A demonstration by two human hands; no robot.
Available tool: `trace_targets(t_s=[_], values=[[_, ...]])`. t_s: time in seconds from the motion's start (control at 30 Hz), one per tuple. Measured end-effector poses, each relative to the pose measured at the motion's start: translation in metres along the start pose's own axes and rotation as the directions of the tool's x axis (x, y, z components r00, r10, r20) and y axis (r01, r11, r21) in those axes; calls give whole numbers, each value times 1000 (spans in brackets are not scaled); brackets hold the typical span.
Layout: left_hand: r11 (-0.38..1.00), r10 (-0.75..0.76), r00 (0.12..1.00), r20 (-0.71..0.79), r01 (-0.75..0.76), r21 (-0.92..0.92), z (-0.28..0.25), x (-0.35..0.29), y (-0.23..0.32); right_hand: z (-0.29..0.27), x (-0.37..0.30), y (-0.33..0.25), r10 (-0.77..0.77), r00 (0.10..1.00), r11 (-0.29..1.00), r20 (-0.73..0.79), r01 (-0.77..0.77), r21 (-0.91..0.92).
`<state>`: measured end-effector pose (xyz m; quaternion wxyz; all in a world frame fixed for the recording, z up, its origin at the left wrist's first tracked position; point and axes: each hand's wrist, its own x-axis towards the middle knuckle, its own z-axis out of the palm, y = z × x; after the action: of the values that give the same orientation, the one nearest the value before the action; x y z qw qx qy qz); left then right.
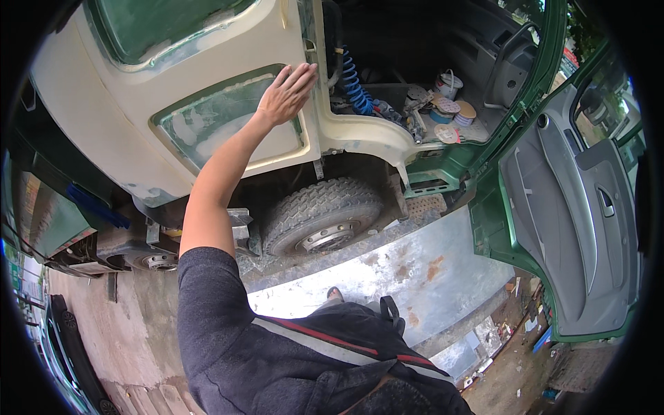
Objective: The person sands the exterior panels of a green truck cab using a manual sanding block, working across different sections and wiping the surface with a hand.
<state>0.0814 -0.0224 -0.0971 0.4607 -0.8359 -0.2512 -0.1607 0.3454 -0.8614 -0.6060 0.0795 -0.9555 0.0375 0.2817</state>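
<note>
My left hand point(287, 95) lies flat, fingers stretched out, at the upper right edge of a recessed panel point(228, 111) on a truck cab point(128, 104). It holds nothing that I can see. The cab side is cream, while the recess shows green with whitish, patchy filler. Close to my fingertips runs the cream door pillar point(315, 83). Below the panel sits a large truck tyre point(324, 216) with a grey metal rim. My right hand is outside the picture.
On the cab floor to the right stand a white bucket point(448, 83), several round sanding discs point(465, 111) and a coiled blue air hose point(354, 81). The green cab door point(567, 207) hangs open at right. A metal sheet point(443, 256) lies underfoot.
</note>
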Motion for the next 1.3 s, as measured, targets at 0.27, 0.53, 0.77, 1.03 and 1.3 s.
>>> trace_targets(t_s=[0.27,0.53,0.77,1.03,1.3], values=[[990,103,854,510,-136,27,36,-82,124,-110,80,-64,-82,996,770,-45,92,631],[795,399,-47,916,516,-320,13,-185,295,-113,101,-13,-238,956,744,-170,292,601],[-75,-38,-82,996,994,79,-144,-393,468,-53,155,115,-169,972,982,161,180,-52],[-215,273,-675,685,651,728,-381,-566,571,-94,133,22,-339,912,903,229,384,-191],[-209,-172,-641,747,765,609,-379,-561,571,-100,128,-185,-613,765,788,198,609,86]])
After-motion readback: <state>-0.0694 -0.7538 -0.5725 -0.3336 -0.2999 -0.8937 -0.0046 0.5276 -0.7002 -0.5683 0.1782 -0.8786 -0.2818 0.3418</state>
